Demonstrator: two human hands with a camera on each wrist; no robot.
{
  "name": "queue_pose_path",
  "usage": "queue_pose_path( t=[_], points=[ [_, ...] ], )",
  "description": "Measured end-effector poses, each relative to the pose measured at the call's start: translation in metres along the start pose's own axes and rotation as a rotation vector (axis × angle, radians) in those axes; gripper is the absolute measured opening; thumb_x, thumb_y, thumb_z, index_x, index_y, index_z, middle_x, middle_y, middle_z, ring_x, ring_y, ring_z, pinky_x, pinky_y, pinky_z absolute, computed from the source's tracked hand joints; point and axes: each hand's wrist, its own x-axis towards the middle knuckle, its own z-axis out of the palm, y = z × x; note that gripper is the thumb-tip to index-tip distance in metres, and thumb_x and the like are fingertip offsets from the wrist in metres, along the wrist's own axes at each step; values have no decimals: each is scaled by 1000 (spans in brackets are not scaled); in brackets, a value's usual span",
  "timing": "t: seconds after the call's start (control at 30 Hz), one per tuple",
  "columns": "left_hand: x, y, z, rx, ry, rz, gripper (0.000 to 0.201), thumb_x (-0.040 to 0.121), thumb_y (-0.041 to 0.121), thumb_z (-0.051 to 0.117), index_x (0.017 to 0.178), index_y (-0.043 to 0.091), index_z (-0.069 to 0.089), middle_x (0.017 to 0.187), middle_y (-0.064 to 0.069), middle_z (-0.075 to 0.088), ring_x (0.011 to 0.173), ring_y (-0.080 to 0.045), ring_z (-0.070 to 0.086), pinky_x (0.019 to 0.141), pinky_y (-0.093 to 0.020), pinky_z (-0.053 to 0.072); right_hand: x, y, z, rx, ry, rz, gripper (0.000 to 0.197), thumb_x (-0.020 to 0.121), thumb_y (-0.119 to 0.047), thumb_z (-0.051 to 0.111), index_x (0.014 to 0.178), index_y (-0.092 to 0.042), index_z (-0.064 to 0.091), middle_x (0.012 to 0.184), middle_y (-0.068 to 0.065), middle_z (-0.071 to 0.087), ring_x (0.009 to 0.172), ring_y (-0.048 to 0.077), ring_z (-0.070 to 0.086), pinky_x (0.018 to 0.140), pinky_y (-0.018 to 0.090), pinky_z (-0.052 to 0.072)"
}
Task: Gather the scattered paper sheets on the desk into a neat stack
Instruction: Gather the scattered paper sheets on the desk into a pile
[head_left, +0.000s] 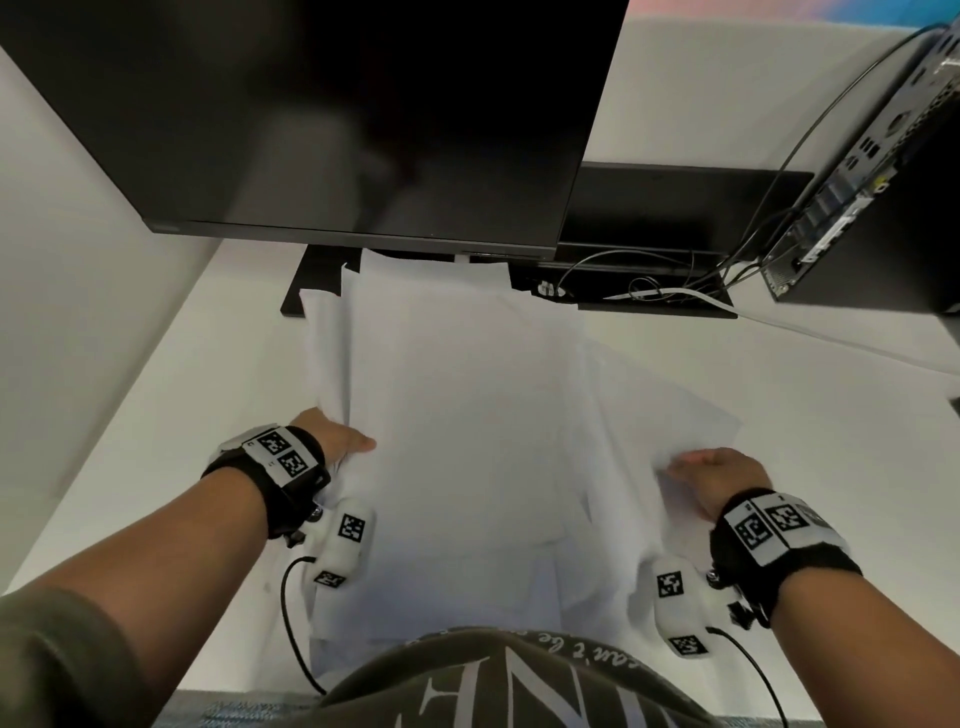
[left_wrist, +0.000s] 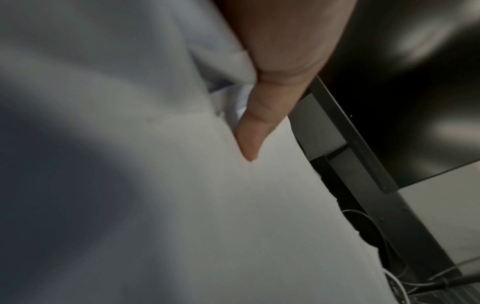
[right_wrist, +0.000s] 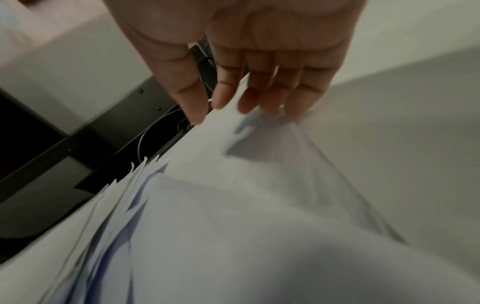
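A loose, fanned pile of white paper sheets (head_left: 462, 415) lies on the white desk (head_left: 156, 415) in front of me, reaching from the monitor foot to the desk's near edge. My left hand (head_left: 353, 441) grips the pile's left edge. Its thumb (left_wrist: 249, 139) presses on the top sheet (left_wrist: 233, 205), and its fingers are hidden under the sheets. My right hand (head_left: 701, 467) rests on the skewed sheets at the right. There its nearly straight fingers (right_wrist: 293, 102) touch the edge of a sheet (right_wrist: 259, 185) with their tips, and nothing is pinched.
A dark monitor (head_left: 337, 119) hangs over the far end of the pile, with its black foot (head_left: 306, 286) partly under the sheets. A tangle of cables (head_left: 649, 286) lies behind on the right. A black computer tower (head_left: 857, 182) stands at the far right.
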Motion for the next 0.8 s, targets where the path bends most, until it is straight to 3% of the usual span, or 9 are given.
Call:
queue_pose_path(
  t=[0.03, 0.1, 0.2, 0.27, 0.37, 0.43, 0.53, 0.7, 0.8],
  points=[
    [0, -1, 0, 7, -10, -1, 82, 73, 18, 79, 137, -10, 35, 138, -25, 46, 127, -37, 46, 107, -38, 38, 2, 4, -2, -21, 9, 40, 33, 75, -21, 73, 105, -12, 66, 114, 15, 64, 100, 30, 60, 93, 36, 47],
    [0, -2, 2, 0, -23, -4, 80, 72, 19, 80, 135, -10, 38, 136, -25, 49, 125, -37, 47, 106, -37, 39, -3, 9, 2, 12, 69, 133, 69, 71, -25, 74, 133, -10, 46, 132, 16, 53, 116, 35, 54, 101, 40, 43],
    [4, -3, 4, -18, -38, -3, 80, 70, 19, 82, 133, -10, 41, 134, -25, 51, 123, -37, 49, 106, -39, 39, -11, 12, 15, -9, 134, 232, 87, 58, -33, 75, 134, -11, 39, 128, 19, 53, 107, 38, 57, 92, 43, 48],
    [4, -4, 3, -21, -44, 1, 79, 70, 19, 82, 132, -9, 43, 132, -24, 53, 122, -37, 50, 105, -39, 40, -13, 8, 19, 9, 75, 252, 83, 56, -33, 77, 129, -5, 48, 123, 19, 59, 106, 36, 59, 91, 40, 49],
    [4, -6, 3, -29, -44, 18, 77, 70, 18, 82, 132, -9, 43, 132, -23, 53, 122, -37, 49, 105, -38, 40, -21, -4, 16, -72, -9, 207, 48, 86, -27, 61, 125, -1, 55, 131, 17, 56, 120, 31, 54, 94, 30, 43],
    [4, -8, 3, -43, -61, 34, 79, 69, 18, 83, 132, -8, 43, 131, -22, 54, 121, -37, 50, 105, -39, 40, -24, -10, 12, -120, -60, 201, 43, 94, -27, 48, 129, -3, 52, 135, 15, 53, 124, 30, 50, 100, 26, 40],
    [5, -11, 6, -2, -78, 71, 83, 66, 20, 84, 133, -6, 43, 131, -22, 54, 120, -36, 51, 105, -41, 41, -12, -12, 1, -259, -100, 119, 41, 88, -18, 58, 123, 4, 55, 128, 22, 57, 117, 36, 54, 99, 38, 44],
    [0, -2, 10, 36, -94, 156, 63, 72, 12, 80, 126, -5, 49, 124, -21, 57, 117, -35, 53, 95, -35, 41, 5, -19, -19, -324, -79, 103, 44, 82, -11, 66, 121, 7, 56, 124, 26, 59, 107, 36, 57, 90, 36, 44],
    [-6, 8, 16, 35, -102, 212, 61, 72, 12, 79, 124, -3, 51, 123, -20, 59, 115, -34, 55, 94, -35, 43, 8, -29, -11, -329, -86, 36, 43, 82, -11, 66, 121, 6, 56, 124, 25, 59, 113, 39, 56, 96, 39, 45]
  ],
)
